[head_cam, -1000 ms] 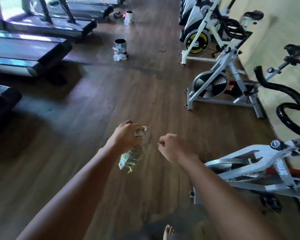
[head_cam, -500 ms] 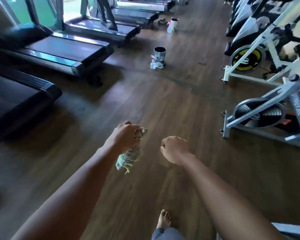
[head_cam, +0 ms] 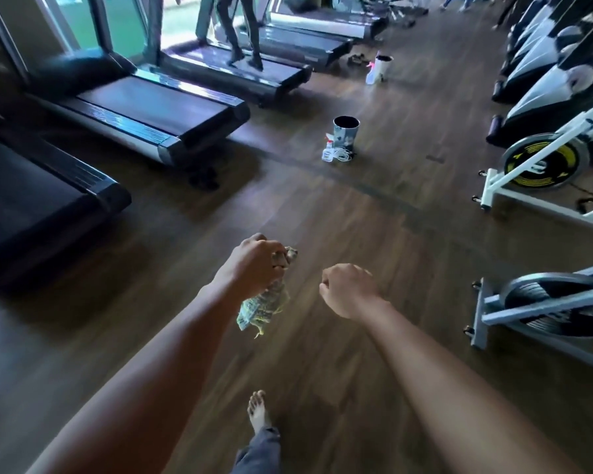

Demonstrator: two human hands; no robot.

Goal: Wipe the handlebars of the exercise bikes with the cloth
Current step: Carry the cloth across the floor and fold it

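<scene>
Left hand (head_cam: 254, 265): grips the bunched cloth (head_cam: 262, 304).
Right hand (head_cam: 348, 289): loose empty fist.
Advice: approach the exercise bikes (head_cam: 541, 302) right of it; re-bunch the cloth.

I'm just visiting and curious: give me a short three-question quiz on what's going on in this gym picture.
1. True or false: the cloth is in the left hand.
2. The right hand is: A) on a handlebar, B) a closed fist holding nothing visible, C) holding a spray bottle.
3. Fill in: the bikes stand on the person's ____ side, the treadmills opposite.

Key: 1 true; 2 B; 3 right.
</scene>
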